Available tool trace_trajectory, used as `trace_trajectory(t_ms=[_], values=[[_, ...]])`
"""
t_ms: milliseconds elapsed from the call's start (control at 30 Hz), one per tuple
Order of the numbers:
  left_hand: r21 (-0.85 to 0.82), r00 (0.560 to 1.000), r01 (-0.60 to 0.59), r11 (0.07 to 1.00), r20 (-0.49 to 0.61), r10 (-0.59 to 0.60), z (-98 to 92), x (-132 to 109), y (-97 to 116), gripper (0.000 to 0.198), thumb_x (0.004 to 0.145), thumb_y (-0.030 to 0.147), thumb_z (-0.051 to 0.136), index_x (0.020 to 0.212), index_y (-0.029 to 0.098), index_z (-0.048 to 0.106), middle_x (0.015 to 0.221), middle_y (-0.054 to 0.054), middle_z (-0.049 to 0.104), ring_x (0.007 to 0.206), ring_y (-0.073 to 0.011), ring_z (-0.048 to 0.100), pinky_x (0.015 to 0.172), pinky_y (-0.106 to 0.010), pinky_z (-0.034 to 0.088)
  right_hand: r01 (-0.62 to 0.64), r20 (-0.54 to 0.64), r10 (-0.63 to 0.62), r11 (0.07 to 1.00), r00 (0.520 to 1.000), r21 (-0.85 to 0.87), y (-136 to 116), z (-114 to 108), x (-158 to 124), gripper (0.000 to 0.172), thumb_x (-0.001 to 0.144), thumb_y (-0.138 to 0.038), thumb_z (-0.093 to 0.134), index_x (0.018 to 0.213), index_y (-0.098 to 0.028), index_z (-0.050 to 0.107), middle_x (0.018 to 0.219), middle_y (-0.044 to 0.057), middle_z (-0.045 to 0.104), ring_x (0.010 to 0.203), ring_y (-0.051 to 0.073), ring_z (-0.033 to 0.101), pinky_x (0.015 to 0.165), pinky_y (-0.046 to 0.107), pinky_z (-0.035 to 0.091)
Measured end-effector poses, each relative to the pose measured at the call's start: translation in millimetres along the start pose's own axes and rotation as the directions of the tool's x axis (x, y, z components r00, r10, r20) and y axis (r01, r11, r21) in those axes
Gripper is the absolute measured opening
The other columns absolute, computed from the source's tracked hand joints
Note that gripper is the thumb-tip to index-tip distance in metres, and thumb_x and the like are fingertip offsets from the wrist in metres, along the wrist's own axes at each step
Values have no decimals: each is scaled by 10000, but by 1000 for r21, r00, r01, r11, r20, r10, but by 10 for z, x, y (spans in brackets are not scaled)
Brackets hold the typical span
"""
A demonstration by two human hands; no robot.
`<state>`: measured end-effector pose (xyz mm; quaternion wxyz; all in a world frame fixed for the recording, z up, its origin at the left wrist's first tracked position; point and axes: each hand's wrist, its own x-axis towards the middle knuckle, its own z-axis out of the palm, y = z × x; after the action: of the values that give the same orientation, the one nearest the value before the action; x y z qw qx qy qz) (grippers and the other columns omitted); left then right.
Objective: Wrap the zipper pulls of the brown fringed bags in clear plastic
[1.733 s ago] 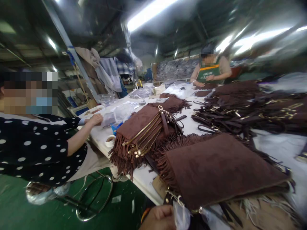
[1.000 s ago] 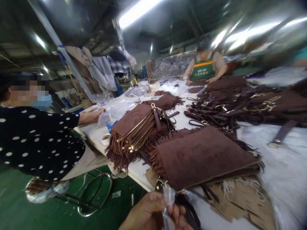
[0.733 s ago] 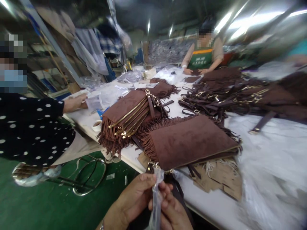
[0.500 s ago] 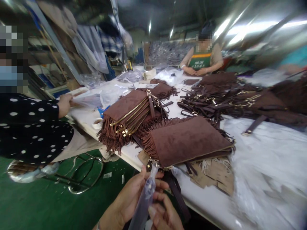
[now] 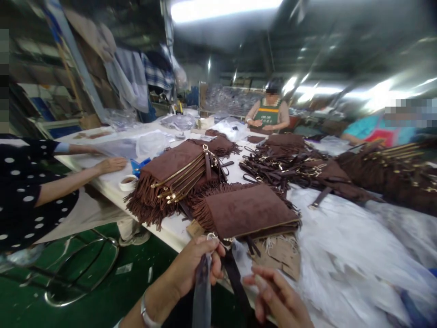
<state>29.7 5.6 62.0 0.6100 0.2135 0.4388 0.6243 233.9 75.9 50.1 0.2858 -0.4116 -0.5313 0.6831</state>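
Note:
My left hand (image 5: pixel 201 262) is closed around the upper end of a dark wrist strap in a clear plastic sleeve (image 5: pixel 202 296), near its metal clasp (image 5: pixel 212 236). The sleeve hangs below my fingers. My right hand (image 5: pixel 278 296) is off that strap, fingers half bent and apart, close to a second plastic sleeve (image 5: pixel 241 257); whether it touches this one I cannot tell. Just beyond my hands lies a brown fringed suede clutch bag (image 5: pixel 251 209) with a gold zip along its edge, on top of another. A dark strap (image 5: pixel 234 278) hangs over the table edge.
A stack of brown fringed bags (image 5: pixel 174 166) stands left of centre, beside a white cup (image 5: pixel 128 183). Many straps and bags (image 5: pixel 283 166) lie behind. White plastic sheets (image 5: pixel 341 255) cover the right side. Co-workers are at the left, far side and right; a metal stool (image 5: pixel 82 273) stands on the floor.
My right hand has come off the sleeved strap and moved right. My left hand has closed higher up, near the clasp. The view has tilted up; the left co-worker's arms reach further over the table.

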Motion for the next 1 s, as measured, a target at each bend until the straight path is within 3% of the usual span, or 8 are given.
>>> trace_trajectory(t_ms=[167,267,367,533,633,733,867,1000], values=[[-30,986,48,998,160,-42,-11,-243,122,366,930,364,464,746,105,644,433,-55,605,324,-111,523,537,-248,496,26,-115,-12,992,993,127,-334,-108,311,613,712,-617,718,1121,-186,568,983,95,729,512,101,579,450,219,446],[34,973,82,996,213,-88,-94,-377,126,370,934,378,474,796,91,663,516,-95,657,376,-131,575,469,-207,442,-43,-103,69,970,992,240,-418,1,477,506,714,-620,717,932,-186,572,786,13,690,456,72,536,391,180,395],[131,977,88,987,180,-111,-173,-442,39,355,927,405,522,919,80,666,719,-159,718,502,-141,643,456,-169,399,-113,-81,150,931,985,346,-413,126,607,433,685,-512,797,789,-204,512,558,-100,492,415,48,465,380,154,371],[-56,998,51,997,29,-49,-105,-426,-195,427,846,485,639,1014,93,651,993,-174,690,772,-208,677,652,-271,526,-113,-63,154,898,986,426,-267,196,733,435,641,-393,859,827,-209,511,604,-126,425,405,11,370,366,131,327],[-216,989,-22,976,-151,-11,14,-332,-247,405,811,494,680,945,114,643,866,-108,690,733,-200,661,631,-276,529,-68,-65,109,885,992,460,-218,195,703,436,643,-364,865,814,-211,494,590,-141,367,386,-3,283,355,125,276],[-225,936,-88,970,-352,3,111,-240,-207,400,757,430,756,1011,154,615,746,-39,684,598,-171,628,499,-247,491,-8,-7,13,898,1000,440,-236,203,588,352,724,-369,812,825,-201,521,572,-132,389,399,5,288,378,132,292],[-132,917,-129,983,-393,68,163,-205,-126,572,706,306,812,1202,170,560,905,-74,740,743,-219,696,619,-283,554,-1,28,-9,942,1000,335,-297,247,444,405,794,-431,736,1092,-187,607,916,7,685,745,130,624,616,229,524],[5,931,-194,981,-314,185,167,-224,-110,556,668,274,842,1152,108,622,1046,-131,730,984,-287,680,885,-348,535,-89,2,100,877,995,473,-294,340,494,655,763,-445,756,1337,-262,499,1265,48,644,1069,237,626,780,340,571]])
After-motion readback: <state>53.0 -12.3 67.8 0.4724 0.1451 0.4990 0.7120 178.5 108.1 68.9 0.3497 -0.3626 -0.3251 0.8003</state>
